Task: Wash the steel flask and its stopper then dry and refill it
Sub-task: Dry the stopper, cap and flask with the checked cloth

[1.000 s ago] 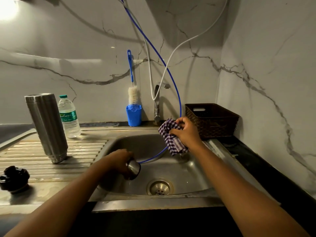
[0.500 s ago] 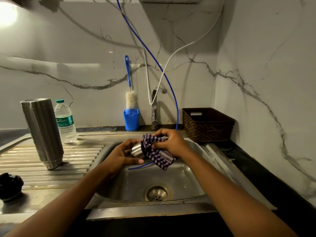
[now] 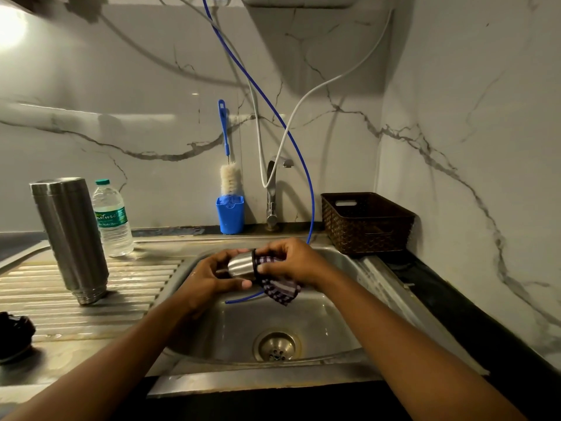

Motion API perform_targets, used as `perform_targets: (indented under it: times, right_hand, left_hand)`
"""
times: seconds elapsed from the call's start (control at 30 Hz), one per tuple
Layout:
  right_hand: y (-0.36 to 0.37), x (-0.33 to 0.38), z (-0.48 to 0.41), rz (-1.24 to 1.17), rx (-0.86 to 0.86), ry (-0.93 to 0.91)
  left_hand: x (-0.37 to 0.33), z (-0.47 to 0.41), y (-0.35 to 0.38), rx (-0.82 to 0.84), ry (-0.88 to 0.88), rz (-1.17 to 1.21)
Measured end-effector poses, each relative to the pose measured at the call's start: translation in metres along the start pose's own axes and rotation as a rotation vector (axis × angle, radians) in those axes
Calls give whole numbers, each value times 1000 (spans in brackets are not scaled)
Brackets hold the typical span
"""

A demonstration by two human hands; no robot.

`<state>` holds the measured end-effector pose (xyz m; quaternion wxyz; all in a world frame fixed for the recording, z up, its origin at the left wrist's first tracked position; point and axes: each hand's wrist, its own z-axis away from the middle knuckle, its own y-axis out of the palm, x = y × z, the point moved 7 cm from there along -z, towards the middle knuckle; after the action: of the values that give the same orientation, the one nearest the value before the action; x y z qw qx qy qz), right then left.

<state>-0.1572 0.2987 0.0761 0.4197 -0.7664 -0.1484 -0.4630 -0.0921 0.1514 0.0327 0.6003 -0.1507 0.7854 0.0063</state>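
Sink point(image 3: 318, 323): steel basin; we hold both hands over its back half.
Drainboard point(image 3: 91, 299): ribbed steel, left of the basin.
Flask point(image 3: 71, 235): stands upright on the drainboard, narrow end down, well left of our hands.
Basket point(image 3: 367, 229): brown woven, on the counter at the sink's back-right corner.
Water bottle point(image 3: 113, 220): clear plastic w/ green cap, just behind the flask on its right.
L hand point(image 3: 209, 278): fingers & thumb curled round the steel cup, holding it on its side.
R hand point(image 3: 296, 262): fingers bunched on the checked cloth, pressing it vs. the cup's open end.
Checked cloth point(image 3: 280, 288): purple/white; one corner hangs below our R hand.
Steel cup point(image 3: 241, 264): between our hands, above the basin, touching the cloth.
Stopper point(image 3: 13, 332): black, on the drainboard's front-left, partly cut by the frame edge.
Blue hose point(image 3: 273, 113): runs down the wall into the basin; its end lies under our hands.
Brush point(image 3: 229, 179): upright in a blue holder point(image 3: 230, 215), left of the tap point(image 3: 271, 196).
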Motion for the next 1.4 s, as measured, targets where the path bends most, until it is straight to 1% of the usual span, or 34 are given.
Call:
perform_targets:
  times: [0.03, 0.07, 0.1, 0.13, 0.17, 0.2, 0.23, 0.3, 0.33, 0.37, 0.4, 0.47, 0.5, 0.53, 0.6, 0.67, 0.73, 0.77, 0.8, 0.83, 0.87, 0.9, 0.93, 0.97, 1.03, 1.07, 1.1, 1.13, 1.17, 1.2, 1.27, 1.33, 1.37, 1.4]
  right_hand:
    - [0, -5, 1, -223, 72, 73]
    - [-1, -7, 2, -393, 111, 115]
    - [-4, -9, 1, -476, 104, 122]
    - [-8, -9, 1, -485, 58, 116]
    - [-12, -12, -1, -442, -6, 123]
    - [-14, -18, -1, -389, -53, 165]
    - [-14, -28, 1, -364, -42, 252]
    - [-4, -46, 9, -438, 126, 463]
    - [1, -50, 13, -503, 211, 514]
    - [3, -49, 16, -558, 257, 518]
    - [4, -48, 16, -604, 253, 499]
    - [5, -42, 8, -664, 165, 422]
    - [5, -38, 3, -634, 94, 361]
    - [4, -32, -1, -534, 24, 278]
    - [1, -11, -2, -183, -97, 53]
    - [4, 12, 2, 250, -196, -248]
    - [18, 26, 8, 604, -251, -544]
    - [22, 29, 13, 718, -272, -660]
    - [23, 29, 15, 774, -296, -746]
    - [22, 30, 18, 760, -314, -790]
    - [17, 30, 17, 666, -321, -766]
    - [11, 30, 14, 514, -324, -686]
    - [6, 23, 8, 345, -317, -547]
    - [5, 12, 1, 159, -284, -352]
    - [11, -19, -5, -293, -174, 71]
    - [16, -31, -5, -482, -128, 221]
    - [19, -37, -5, -576, -105, 296]
    - [20, -37, -6, -582, -90, 309]
    - [18, -34, -6, -519, -94, 261]
    - [16, -25, -5, -397, -114, 161]
    - [12, 4, 0, -28, -175, -170]
    - [19, 28, 9, 290, -184, -517]
    - [23, 34, 13, 413, -184, -629]
    - [25, 36, 15, 509, -197, -697]
  left_hand:
    - [-1, 0, -2, -13, 2, 7]
    - [-2, -1, -4, -21, 0, 9]
    - [-2, -1, -4, -23, 0, 14]
    - [-3, 0, -3, -18, 4, 22]
    - [-4, 0, -2, -11, 5, 26]
    - [-5, 1, 0, -6, 5, 24]
    - [-6, 2, 2, -9, 4, 20]
    - [-6, 3, 0, -44, 15, 14]
    - [-6, 3, -2, -70, 23, 12]
    - [-6, 4, -5, -94, 31, 6]
    - [-7, 3, -8, -115, 39, -7]
    - [-9, 3, -10, -133, 61, -21]
    - [-10, 3, -11, -127, 68, -17]
    - [-10, 3, -10, -112, 62, -12]
    - [-8, 2, -10, -74, 39, -2]
    - [-3, 2, -10, -32, 7, 30]
    - [3, 2, -6, 10, -54, 143]
    - [6, 3, -4, 26, -93, 228]
    - [7, 3, -4, 31, -113, 279]
    - [6, 3, -4, 30, -113, 289]
    - [3, 3, -5, 28, -88, 254]
    - [-3, 4, -7, 17, -43, 180]
    - [-9, 5, -8, 5, 11, 65]
    - [-16, 7, -8, -18, 61, -81]
    - [-32, 13, -3, -79, 206, -364]
    - [-39, 16, 3, -82, 295, -470]
    - [-42, 18, 8, -74, 359, -531]
    - [-42, 18, 8, -68, 372, -535]
    - [-38, 16, 5, -60, 315, -460]
    - [-32, 13, 1, -48, 223, -331]
    - [-19, 9, -4, 0, 62, -8]
    - [-5, 8, -3, 25, -68, 212]
    - [-1, 8, -2, 29, -123, 283]
    - [1, 9, -1, 32, -154, 319]
